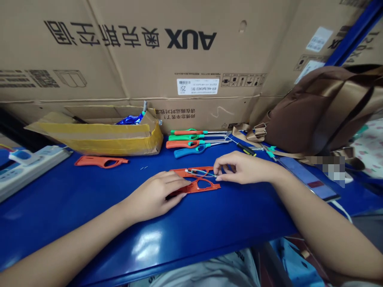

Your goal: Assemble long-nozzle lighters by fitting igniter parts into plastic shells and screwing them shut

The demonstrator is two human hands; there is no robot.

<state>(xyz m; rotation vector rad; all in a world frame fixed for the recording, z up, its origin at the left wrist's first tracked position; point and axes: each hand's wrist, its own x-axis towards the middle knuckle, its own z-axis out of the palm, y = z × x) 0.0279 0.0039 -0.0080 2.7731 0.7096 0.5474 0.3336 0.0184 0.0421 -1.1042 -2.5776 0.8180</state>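
My left hand (pixel 163 192) is closed on the handle end of an orange lighter shell half (pixel 206 187), which has a trigger opening. Just behind it lies a second orange shell half (pixel 178 172), with thin white and greenish wires (pixel 197 173) running over it. The fingers of my right hand (pixel 235 167) are pinched at the right end of these wires. My left fingers hide part of the near shell. Farther left on the table rests another orange lighter shell (pixel 101 161).
Several long-necked lighters (pixel 191 144) lie in a row at the back, near a screwdriver (pixel 245 149). A taped cardboard box (pixel 119 139) and a power strip (pixel 32 169) are on the left. To the right are a brown bag (pixel 308 107) and a phone (pixel 308 179).
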